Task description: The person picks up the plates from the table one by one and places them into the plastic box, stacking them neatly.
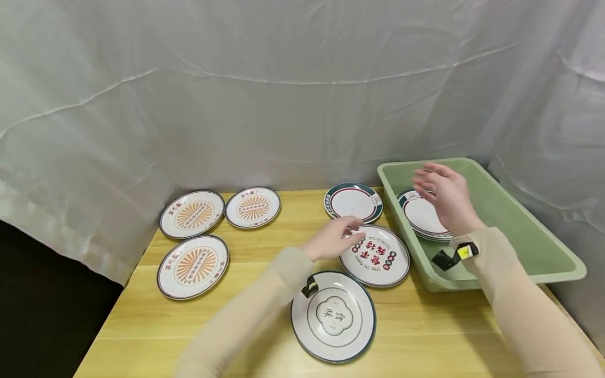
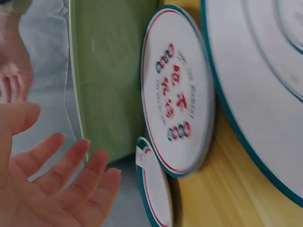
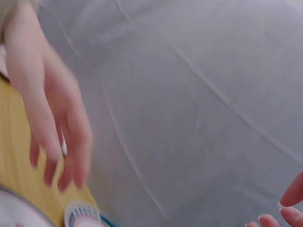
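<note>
My left hand (image 1: 333, 239) hovers over the left edge of a white plate with red and green lettering (image 1: 375, 257). Its fingers are spread and loosely bent, with nothing between them, as the left wrist view also shows. My right hand (image 1: 446, 197) is raised above the green tub (image 1: 529, 241), fingers relaxed and holding nothing. Below it, inside the tub, lies a stack of white plates with a green rim (image 1: 423, 215), partly hidden by the hand. Nearest my body is a plate with a grey flower-shaped emblem (image 1: 333, 317), close against the lettered plate.
A green-rimmed plate (image 1: 353, 202) lies behind the lettered one, beside the tub's left wall. On the table's left side are three plates with orange sunburst designs, one at the front (image 1: 194, 266). A grey curtain (image 1: 293, 105) hangs behind the wooden table (image 1: 142, 336).
</note>
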A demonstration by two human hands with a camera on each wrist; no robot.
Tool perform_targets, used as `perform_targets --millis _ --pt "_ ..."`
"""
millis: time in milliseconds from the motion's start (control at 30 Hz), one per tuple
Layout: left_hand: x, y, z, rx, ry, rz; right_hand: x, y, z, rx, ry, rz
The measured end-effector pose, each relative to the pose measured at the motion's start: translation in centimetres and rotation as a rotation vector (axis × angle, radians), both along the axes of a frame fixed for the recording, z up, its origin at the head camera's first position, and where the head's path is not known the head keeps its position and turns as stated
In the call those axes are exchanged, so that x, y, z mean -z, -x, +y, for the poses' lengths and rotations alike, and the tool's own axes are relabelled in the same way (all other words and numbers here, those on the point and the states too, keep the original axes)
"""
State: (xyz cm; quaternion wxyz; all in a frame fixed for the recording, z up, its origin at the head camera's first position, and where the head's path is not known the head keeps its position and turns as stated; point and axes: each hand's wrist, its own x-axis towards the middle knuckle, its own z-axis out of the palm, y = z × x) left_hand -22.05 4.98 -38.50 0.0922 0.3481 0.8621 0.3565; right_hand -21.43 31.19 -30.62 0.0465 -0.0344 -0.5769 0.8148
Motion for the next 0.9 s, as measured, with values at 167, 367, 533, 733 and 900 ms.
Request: perform_targets --millis 167,367,533,733,900 --pt "1.4 -0.1 -2.3 -0.03 0.064 -0.07 -0.2 -2.2 -3.2 -0.151 0.051 0.046" --pt "2.8 -0.5 -4.9 -0.054 0.155 -0.109 0.5 -4.5 -6.1 -0.274 0.017 0.04" --pt "3.5 -0.8 -6.4 -0.05 0.197 -0.14 1.7 -5.6 -7.8 -0.328 -0.019 0.015" --pt "4.1 -1.2 -7.5 -0.056 0.254 -0.182 4.7 -6.1 -9.1 -0.351 -0.105 -0.068" --pt "4.8 -1.4 -8.0 -0.057 0.282 -0.203 7.3 -6.1 -9.6 -0.35 -0.159 -0.101"
